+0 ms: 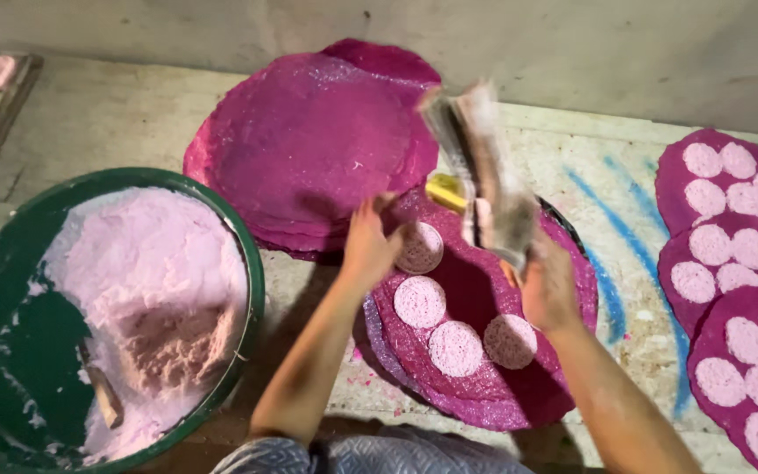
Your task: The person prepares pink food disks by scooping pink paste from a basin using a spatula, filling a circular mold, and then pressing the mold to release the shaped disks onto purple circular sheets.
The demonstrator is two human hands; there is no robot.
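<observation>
Step in hand, as I judged: laying pink discs (456, 348) on magenta mat (484, 386) on surface (572, 158). Left hand (370, 246), fingers loosely curled, touched top disc (420, 247). Right hand (547, 285) gripped blurred mould (484, 167), lifted above mat. Next needs free spot on mat, steady placing.

Both bare forearms reach forward; left hand (368, 247) curled, palm down, while right hand (547, 290) is raised, fingers clenched.

The right hand (547, 290) lifts a blurred tool (482, 171) above pink discs (455, 348) on a magenta mat (484, 386).
</observation>
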